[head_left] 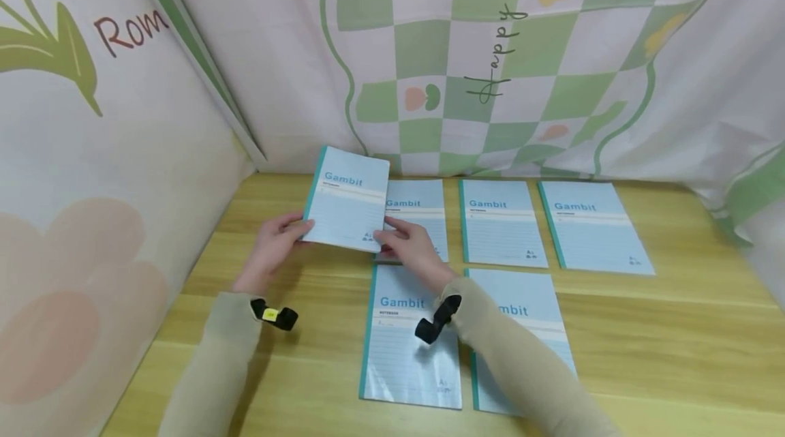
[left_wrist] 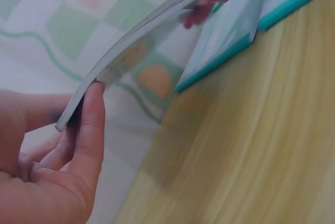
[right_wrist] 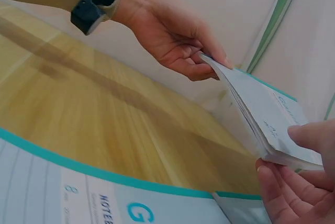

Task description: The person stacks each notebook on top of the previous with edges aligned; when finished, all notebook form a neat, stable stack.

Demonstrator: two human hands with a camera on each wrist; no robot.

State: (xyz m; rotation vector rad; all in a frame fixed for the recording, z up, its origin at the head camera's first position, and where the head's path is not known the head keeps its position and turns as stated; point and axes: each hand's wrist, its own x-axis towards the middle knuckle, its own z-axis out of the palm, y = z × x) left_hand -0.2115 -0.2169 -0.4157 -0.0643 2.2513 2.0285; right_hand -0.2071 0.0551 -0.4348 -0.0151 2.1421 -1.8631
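A light-blue Gambit notebook (head_left: 346, 202) with a teal spine is held up over the back left of the table. My left hand (head_left: 272, 246) pinches its lower left corner, thumb on the cover and fingers beneath. At the lower right corner, my right hand (head_left: 413, 246) grips it the same way. Seen from the left wrist, the notebook (left_wrist: 136, 35) bows slightly between the two hands, clear of the wood. Behind my right hand lies a matching notebook (head_left: 420, 191), partly covered by the held one.
Two more notebooks, a middle one (head_left: 499, 219) and a right one (head_left: 595, 225), lie in the back row. In front lie a left notebook (head_left: 407, 355) and a right notebook (head_left: 515, 287), the latter partly under my right sleeve. A patterned curtain (head_left: 423, 48) hangs behind the wooden table (head_left: 662, 348).
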